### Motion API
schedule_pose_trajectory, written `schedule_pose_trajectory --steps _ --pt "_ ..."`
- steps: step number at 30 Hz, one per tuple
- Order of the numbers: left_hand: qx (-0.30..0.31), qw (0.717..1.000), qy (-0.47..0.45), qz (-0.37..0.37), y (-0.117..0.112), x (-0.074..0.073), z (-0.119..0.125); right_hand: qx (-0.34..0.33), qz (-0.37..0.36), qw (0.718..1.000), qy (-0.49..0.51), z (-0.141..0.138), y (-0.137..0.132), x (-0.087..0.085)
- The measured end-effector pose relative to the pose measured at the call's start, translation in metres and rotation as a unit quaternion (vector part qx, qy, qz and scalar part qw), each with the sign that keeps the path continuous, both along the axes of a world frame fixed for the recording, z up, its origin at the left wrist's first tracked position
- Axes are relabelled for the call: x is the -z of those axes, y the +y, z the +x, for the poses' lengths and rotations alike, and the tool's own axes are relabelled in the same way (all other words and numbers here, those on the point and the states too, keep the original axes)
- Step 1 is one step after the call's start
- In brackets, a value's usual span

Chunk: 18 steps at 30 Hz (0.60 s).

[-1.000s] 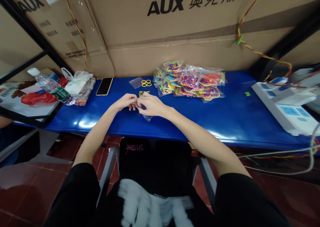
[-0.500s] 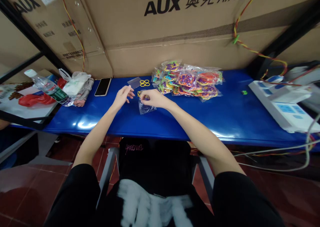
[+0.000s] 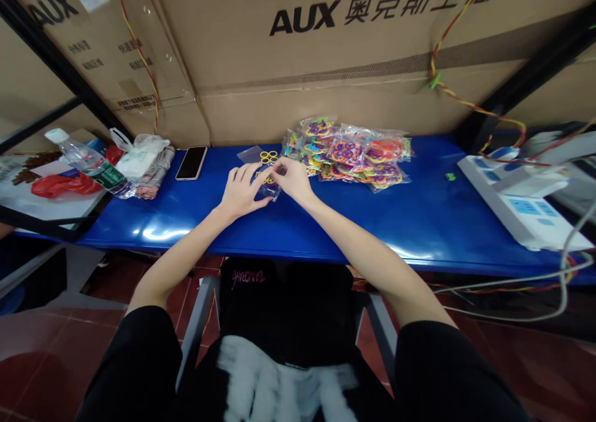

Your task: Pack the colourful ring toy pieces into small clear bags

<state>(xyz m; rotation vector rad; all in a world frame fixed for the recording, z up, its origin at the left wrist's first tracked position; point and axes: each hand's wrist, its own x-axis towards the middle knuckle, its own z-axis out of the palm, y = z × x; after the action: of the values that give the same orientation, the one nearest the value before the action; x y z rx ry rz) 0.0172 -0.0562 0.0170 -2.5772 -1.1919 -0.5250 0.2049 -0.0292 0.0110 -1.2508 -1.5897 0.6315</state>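
Both my hands meet over the blue table (image 3: 419,217) around a small clear plastic bag (image 3: 270,189). My left hand (image 3: 242,191) cups the bag from the left with its fingers curled against it. My right hand (image 3: 291,179) pinches the bag's top edge from the right. Loose yellow rings (image 3: 269,157) lie just beyond my fingers, on another small clear bag (image 3: 250,154). Whether a ring sits inside the held bag is hidden by my fingers.
A heap of packed bags of coloured rings (image 3: 349,155) lies behind to the right. A phone (image 3: 192,162), white plastic bag (image 3: 139,152) and water bottle (image 3: 88,162) sit at left. A white device (image 3: 521,202) with cables is at right. Cardboard boxes (image 3: 326,62) wall the back.
My hands have moved away from me toward the yellow rings with the clear bag. My left hand let go briefly, reached toward the rings, then came back onto the bag.
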Motion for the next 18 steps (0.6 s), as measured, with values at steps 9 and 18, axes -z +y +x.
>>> schedule_pose_trajectory --steps 9,18 --pt "-0.118 0.993 0.010 -0.013 0.000 -0.002 0.003 -0.223 -0.216 0.924 0.223 -0.010 -0.020 -0.009" --pt "-0.187 0.978 -0.025 -0.087 0.013 0.001 -0.009 -0.061 -0.010 0.985 -0.162 0.045 -0.009 -0.009"
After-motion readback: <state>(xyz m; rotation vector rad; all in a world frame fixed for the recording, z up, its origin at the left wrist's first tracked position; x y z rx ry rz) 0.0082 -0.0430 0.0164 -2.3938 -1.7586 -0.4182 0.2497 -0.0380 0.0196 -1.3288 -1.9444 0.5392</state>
